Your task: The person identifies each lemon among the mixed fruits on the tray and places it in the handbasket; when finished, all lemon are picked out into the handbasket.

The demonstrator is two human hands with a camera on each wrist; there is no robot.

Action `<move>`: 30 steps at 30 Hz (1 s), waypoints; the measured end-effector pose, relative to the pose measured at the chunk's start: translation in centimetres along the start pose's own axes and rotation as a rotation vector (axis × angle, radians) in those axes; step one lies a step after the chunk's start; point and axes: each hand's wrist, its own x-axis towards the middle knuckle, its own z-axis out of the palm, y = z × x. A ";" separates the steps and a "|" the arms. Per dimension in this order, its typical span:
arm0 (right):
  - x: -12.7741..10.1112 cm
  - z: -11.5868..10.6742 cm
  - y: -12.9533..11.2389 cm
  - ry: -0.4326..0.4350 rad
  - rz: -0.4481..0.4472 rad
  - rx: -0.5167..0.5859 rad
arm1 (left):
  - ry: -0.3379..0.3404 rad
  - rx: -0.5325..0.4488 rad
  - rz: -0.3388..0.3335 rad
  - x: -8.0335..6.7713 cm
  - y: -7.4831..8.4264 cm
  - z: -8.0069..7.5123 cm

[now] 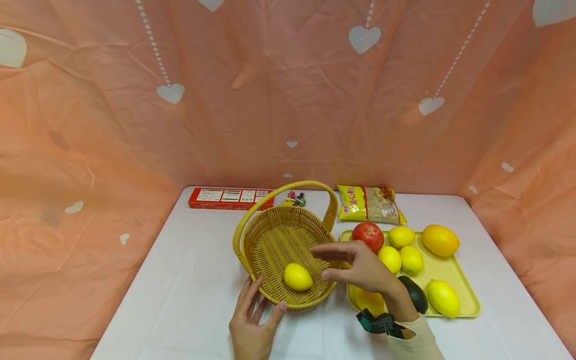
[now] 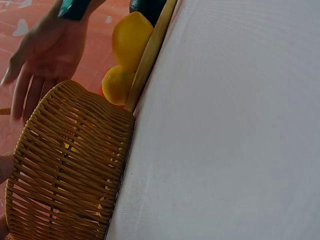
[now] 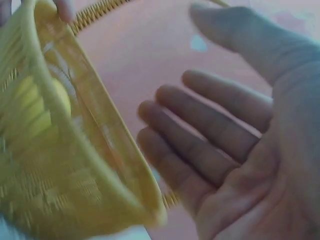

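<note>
The right hand (image 1: 360, 270) hovers over the near right rim of the wicker basket (image 1: 274, 237), its fingers (image 3: 200, 130) straight and slightly spread, holding nothing; the right wrist view shows the bare palm beside the basket's wall. The left hand (image 1: 252, 320) lies on the white desk (image 1: 180, 280) at the basket's near edge, fingers spread and straight, with the thumb tip touching the woven rim and the other fingertips against the basket's near left side.

One lemon (image 1: 298, 277) lies inside the basket, on its floor toward the near side, just left of the right hand's fingertips and free of both hands.

Just right of the basket sits one yellow tray (image 1: 463, 295). On it are four lemons (image 1: 401, 236), one red pomegranate (image 1: 367, 235), one large orange-yellow mango (image 1: 440, 240) at the far right, one dark avocado (image 1: 416, 295) partly hidden by the right wrist, and one more yellow-orange fruit (image 1: 369, 301) under the hand, which I cannot identify.

Behind the tray lies one yellow snack packet (image 1: 370, 204). Behind the basket is one red flat box (image 1: 230, 198), and a small cluster of wrapped candies (image 1: 295, 199), too small to count.
</note>
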 end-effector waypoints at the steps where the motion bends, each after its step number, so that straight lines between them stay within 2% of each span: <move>1: -0.6 -0.5 0.2 0.019 -0.007 0.017 | 0.002 0.005 0.000 0.0 0.0 0.0; 5: -3.2 -2.5 0.7 0.082 -0.032 0.082 | 0.002 0.020 -0.014 0.0 0.0 -0.1; 8: -5.3 -4.0 0.9 0.142 -0.036 0.088 | 0.004 0.020 -0.023 0.0 0.0 -0.2; 14: -10.4 -6.4 1.4 0.293 0.012 0.095 | 0.000 0.019 -0.024 0.0 0.2 -0.1; 21: -16.3 -8.6 1.8 0.461 0.103 0.052 | -0.003 0.014 -0.031 0.0 0.2 0.0; 24: -18.7 -9.4 1.9 0.538 0.174 0.042 | -0.007 0.011 -0.033 0.0 0.2 0.0; 26: -20.1 -9.9 2.0 0.579 0.246 -0.007 | -0.008 0.011 -0.029 0.0 0.2 0.0; 30: -22.2 -10.5 2.2 0.611 0.459 -0.215 | -0.007 0.015 -0.020 0.0 0.2 0.0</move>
